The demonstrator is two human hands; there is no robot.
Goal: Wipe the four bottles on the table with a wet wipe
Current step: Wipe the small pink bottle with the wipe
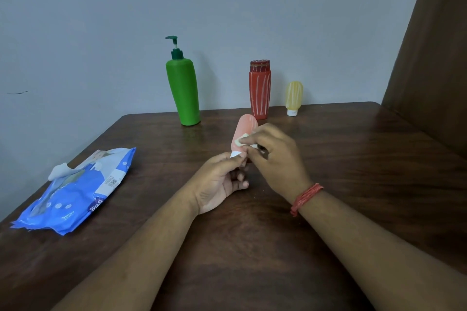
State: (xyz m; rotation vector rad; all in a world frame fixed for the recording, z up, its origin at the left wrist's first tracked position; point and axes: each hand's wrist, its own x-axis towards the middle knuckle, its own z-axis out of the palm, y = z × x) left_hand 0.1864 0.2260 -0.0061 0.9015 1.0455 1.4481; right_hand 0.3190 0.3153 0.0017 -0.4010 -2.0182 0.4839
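Holding the pink tube (244, 131) cap-down above the bench (353, 159) in the left hand (222, 182), rubbing its side with the wet wipe (242, 142) pinched in the right hand (275, 156); best turning it while stroking toward the tip.

Count at this moment: I had four bottles in view, namely one green pump bottle (184, 91), one red striped bottle (260, 91), one small yellow tube bottle (294, 97) and one pink tube bottle (243, 131). One wet wipe (240, 142). One blue wipes pack (75, 190). One table (353, 184). One red thread wristband (305, 198).
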